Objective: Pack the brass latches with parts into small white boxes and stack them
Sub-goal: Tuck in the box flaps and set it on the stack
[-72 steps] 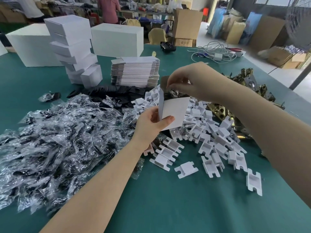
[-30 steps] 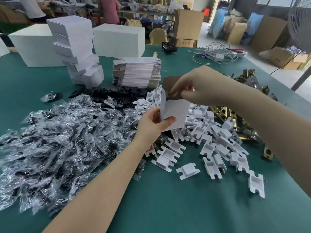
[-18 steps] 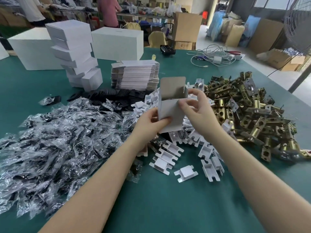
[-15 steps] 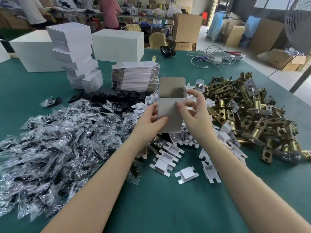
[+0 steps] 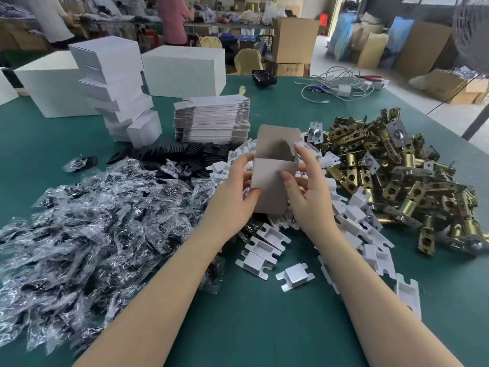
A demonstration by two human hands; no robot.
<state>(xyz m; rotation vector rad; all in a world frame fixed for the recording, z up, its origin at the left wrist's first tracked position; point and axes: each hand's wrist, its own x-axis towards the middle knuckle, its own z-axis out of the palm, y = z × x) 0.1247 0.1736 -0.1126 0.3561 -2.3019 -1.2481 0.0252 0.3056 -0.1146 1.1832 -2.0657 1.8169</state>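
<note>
A small white box [image 5: 270,181] stands upright above the table centre, its top flap raised and its grey inside showing. My left hand [image 5: 232,197] grips its left side, thumb on the front face. My right hand [image 5: 307,192] holds its right side, thumb on the front and index finger at the top right corner. A heap of brass latches [image 5: 397,176] lies to the right. White plastic inserts [image 5: 264,250] are scattered under and around my hands. Clear bags of small parts [image 5: 87,223] cover the left side.
A leaning stack of closed white boxes [image 5: 113,86] stands at the back left beside a pile of flat box blanks [image 5: 211,117]. Black plates [image 5: 169,152] lie in front of the blanks. Two large white cartons [image 5: 182,70], cables [image 5: 341,86] and people are farther back.
My right hand came down from the top flap to the box's right side, uncovering the latch heap. The box now stands opened out and square between both hands.
</note>
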